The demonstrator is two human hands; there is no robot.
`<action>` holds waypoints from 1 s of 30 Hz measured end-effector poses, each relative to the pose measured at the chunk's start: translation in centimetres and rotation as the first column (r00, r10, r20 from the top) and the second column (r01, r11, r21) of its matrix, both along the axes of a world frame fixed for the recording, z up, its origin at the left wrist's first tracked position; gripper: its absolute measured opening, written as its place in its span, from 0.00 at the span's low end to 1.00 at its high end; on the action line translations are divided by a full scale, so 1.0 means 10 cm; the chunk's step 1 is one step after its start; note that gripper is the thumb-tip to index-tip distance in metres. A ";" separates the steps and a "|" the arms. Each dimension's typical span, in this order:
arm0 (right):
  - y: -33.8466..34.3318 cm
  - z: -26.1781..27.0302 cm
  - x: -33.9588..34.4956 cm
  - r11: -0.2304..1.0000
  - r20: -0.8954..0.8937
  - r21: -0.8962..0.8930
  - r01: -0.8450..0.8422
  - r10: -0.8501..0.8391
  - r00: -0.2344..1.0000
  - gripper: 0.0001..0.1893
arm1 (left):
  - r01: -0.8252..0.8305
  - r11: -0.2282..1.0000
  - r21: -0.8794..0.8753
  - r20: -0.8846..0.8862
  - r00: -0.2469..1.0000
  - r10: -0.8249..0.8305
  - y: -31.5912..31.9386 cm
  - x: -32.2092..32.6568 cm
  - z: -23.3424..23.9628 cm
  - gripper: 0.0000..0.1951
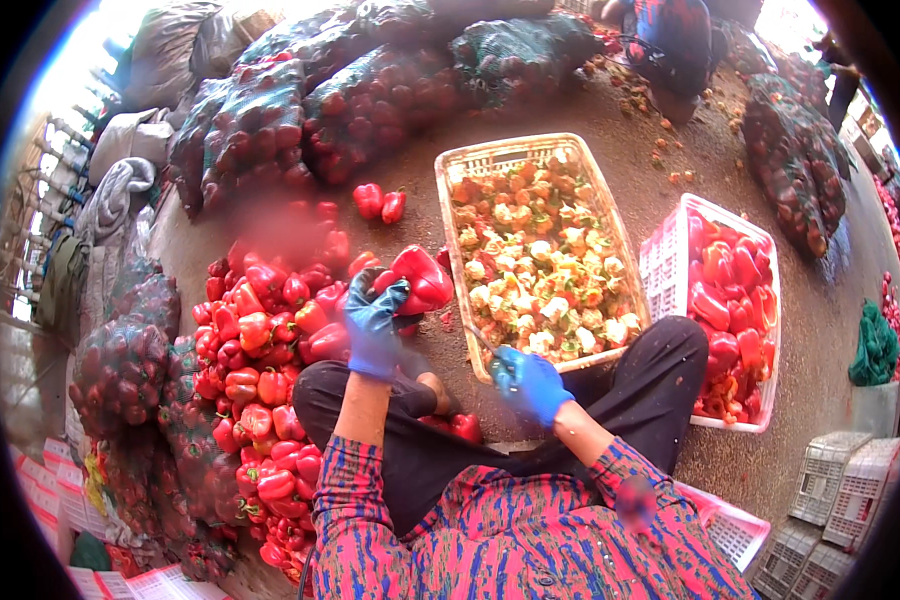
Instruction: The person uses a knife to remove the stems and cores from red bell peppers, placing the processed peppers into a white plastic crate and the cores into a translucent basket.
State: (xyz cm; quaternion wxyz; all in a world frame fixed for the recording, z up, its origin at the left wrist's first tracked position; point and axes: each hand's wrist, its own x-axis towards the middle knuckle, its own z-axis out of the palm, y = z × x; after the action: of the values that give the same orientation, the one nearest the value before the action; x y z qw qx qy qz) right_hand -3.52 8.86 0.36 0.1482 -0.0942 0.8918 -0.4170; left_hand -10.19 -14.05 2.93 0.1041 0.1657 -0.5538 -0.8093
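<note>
My left hand [373,322], in a blue glove, grips a red bell pepper [422,280] above the floor, left of a shallow plastic crate [450,225]. That crate holds many cut pepper cores [540,255], pale with seeds and green stems. Near its front edge, my gloved right hand [529,384] is closed around a small knife [481,337] whose thin blade points up and left. The knife's handle is mostly hidden in the fist. A large heap of red bell peppers [270,390] lies on the floor beside my left knee.
Right of the cores stands a white crate [664,259] of cut red peppers [727,281]. Mesh sacks of peppers [259,127] line the back and left. Another person [667,52] sits at the far right. Stacked crates [832,480] and a pink-white crate [731,529] stand at lower right.
</note>
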 end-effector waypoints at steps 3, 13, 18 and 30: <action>0.28 -0.06 0.07 0.865 0.089 -0.413 0.285 -0.273 0.958 0.10 | 0.107 0.991 -0.076 -0.006 0.994 -0.108 0.17 0.13 0.02 0.18; 0.43 -0.22 -0.15 0.516 0.386 -0.834 0.197 0.291 0.875 0.49 | 0.613 0.788 -0.067 0.062 0.790 -0.609 0.62 0.69 -0.31 0.19; 0.49 -0.44 0.00 0.476 0.417 -0.856 0.204 0.400 0.816 0.46 | 0.673 0.740 0.008 0.057 0.739 -0.672 0.50 0.76 -0.40 0.18; 0.47 -0.45 0.11 0.287 0.372 -0.911 0.295 0.268 0.889 0.24 | 0.516 0.624 -0.587 0.003 0.772 -0.636 0.49 0.62 -0.36 0.29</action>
State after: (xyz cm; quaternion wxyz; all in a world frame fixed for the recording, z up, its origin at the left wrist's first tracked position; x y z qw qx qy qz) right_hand -2.45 13.55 -4.16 0.2639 -0.0548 0.4009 -0.8756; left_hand -4.01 -9.13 -0.65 -0.0619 -0.1436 -0.7738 -0.6139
